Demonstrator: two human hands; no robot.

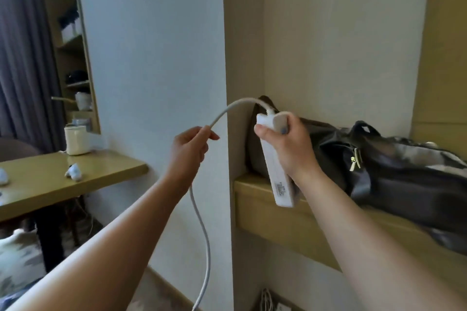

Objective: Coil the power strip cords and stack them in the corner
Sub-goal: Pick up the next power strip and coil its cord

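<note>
In front of the wooden ledge (265, 212) set into the beige alcove, a person is holding a white power strip (276, 169) up in the air with both arms stretched forward. The right hand (283, 145) is gripping the strip near its upper end, fingers wrapped round the body and the thumb lying across the face, so the strip is hanging tilted with its lower end pointing down toward the ledge's front edge. The cord (202, 222) is leaving the top of the strip, arching over to the left and passing through the left hand (190, 150), which is curled closed around it. Below that hand the cord is dropping in a loose curve, running out of sight at the bottom of the view.

Behind the strip, a dark grey bag (394, 171) is lying on the ledge, its handles and a zip pull showing. Off to the left, a wooden table (75, 184) is jutting from the white wall, with a cream mug (75, 140) standing near its back edge and small pale objects, too blurred to identify, lying on its top. Further left, purple-grey curtains (22, 45) are hanging beside narrow shelves.
</note>
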